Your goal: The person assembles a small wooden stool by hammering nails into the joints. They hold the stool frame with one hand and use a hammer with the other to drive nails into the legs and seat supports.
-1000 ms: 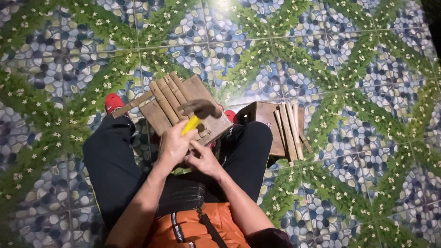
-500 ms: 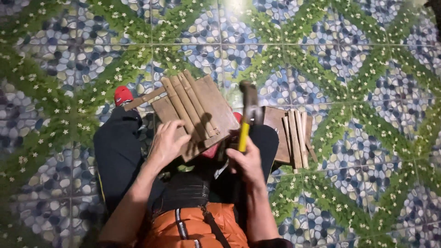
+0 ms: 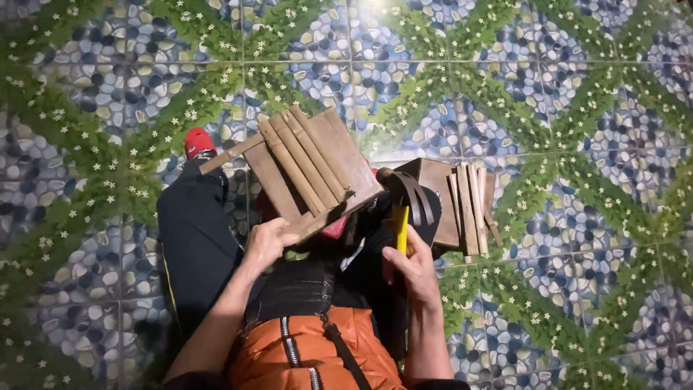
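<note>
Sat on the tiled floor with lots of open room all around. Left hand curled tight on the near edge of a wooden frame, held tilted over the lap. Right hand wrapped around a hammer with a yellow handle, just beside the frame's corner. Stack of wood slats close by on the right.

Slatted wood panel on lap, left of hammer; 2nd slat stack on floor, right.
</note>
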